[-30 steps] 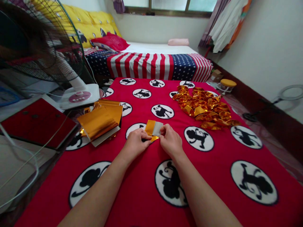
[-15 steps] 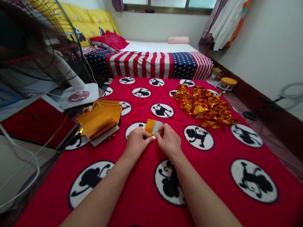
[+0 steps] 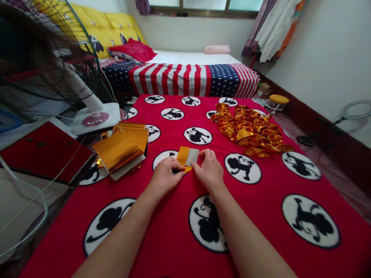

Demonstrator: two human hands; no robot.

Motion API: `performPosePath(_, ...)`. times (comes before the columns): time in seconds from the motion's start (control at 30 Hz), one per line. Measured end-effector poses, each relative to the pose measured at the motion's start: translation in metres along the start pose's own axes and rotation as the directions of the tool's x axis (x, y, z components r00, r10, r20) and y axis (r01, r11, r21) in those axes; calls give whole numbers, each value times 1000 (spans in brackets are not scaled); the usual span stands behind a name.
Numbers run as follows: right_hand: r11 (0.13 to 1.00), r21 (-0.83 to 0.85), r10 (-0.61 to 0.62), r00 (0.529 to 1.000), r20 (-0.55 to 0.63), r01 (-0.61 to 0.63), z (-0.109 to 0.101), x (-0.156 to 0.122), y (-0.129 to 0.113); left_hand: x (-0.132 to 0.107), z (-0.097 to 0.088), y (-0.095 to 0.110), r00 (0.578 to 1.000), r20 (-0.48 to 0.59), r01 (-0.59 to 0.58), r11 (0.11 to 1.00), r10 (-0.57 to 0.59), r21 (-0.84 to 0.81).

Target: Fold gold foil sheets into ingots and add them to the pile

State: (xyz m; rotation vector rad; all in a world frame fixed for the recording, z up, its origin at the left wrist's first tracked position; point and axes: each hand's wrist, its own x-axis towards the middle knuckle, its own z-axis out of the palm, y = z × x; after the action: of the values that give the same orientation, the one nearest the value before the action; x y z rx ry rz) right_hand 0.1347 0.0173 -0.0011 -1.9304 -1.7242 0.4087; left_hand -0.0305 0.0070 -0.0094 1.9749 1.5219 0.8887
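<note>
A small sheet of gold foil paper (image 3: 188,156) with a white back lies partly folded on the red blanket (image 3: 261,200), just ahead of me. My left hand (image 3: 165,177) pinches its left edge with closed fingers. My right hand (image 3: 209,172) pinches its right side, thumb and fingers pressed on the fold. A stack of flat gold sheets (image 3: 123,148) lies to the left of my hands. A heap of folded gold pieces (image 3: 251,129) sits at the far right of the blanket.
A standing fan (image 3: 52,58) with its white base (image 3: 95,117) is at the left, beside a red board (image 3: 43,150) and white cables. A bed with a flag-pattern cover (image 3: 185,79) stands behind. A small yellow stool (image 3: 278,101) is at the right wall.
My hands have kept pinching the gold sheet, shifting their fingers slightly along the fold. The view has drifted a little; nothing else has moved.
</note>
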Motion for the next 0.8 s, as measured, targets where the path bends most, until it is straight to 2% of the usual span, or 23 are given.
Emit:
performPosePath(0.17, 990, 132, -30, 994, -109, 44, 5, 7, 8, -1, -1, 1, 1000, 13, -19, 999, 18, 36)
performPosePath(0.33, 963, 269, -3, 996, -87, 26, 9, 8, 14, -2, -4, 3, 997, 33, -68, 997, 67, 41)
performPosePath(0.57, 941, 336, 8, 996, -94, 24, 6, 9, 14, -3, -2, 0, 992, 5, -127, 991, 127, 43)
performPosePath(0.8, 927, 354, -118, 992, -49, 128, 8, 6, 16, -3, -1, -2, 992, 4, -128, 990, 128, 53)
